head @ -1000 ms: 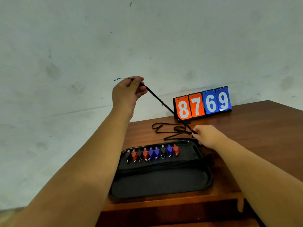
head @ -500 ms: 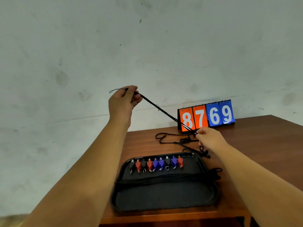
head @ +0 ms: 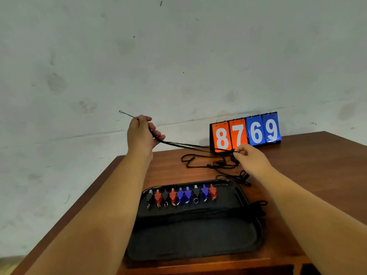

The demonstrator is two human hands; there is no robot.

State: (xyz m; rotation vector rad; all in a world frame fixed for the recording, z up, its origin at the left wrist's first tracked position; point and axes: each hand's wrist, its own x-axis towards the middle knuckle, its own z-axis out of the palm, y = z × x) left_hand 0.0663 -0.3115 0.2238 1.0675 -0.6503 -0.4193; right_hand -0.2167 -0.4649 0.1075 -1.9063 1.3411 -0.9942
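Observation:
A thin black cord (head: 184, 144) is stretched between my two hands above the far part of the wooden table (head: 317, 167). My left hand (head: 142, 134) grips one end, and a small loop of the cord sticks out to the left of the fist. My right hand (head: 251, 158) pinches the cord in front of the score cards. More black cords (head: 216, 166) lie tangled on the table under my right hand.
A black tray (head: 198, 243) lies near the table's front edge. A row of several red, blue and black whistles (head: 180, 194) and a bundle of black cords (head: 198, 214) lie in it. Flip score cards (head: 246, 132) reading 8769 stand against the wall.
My left hand has come down, so the cord now runs almost level instead of slanting steeply. My right hand has stayed near the score cards, still pinching the cord.

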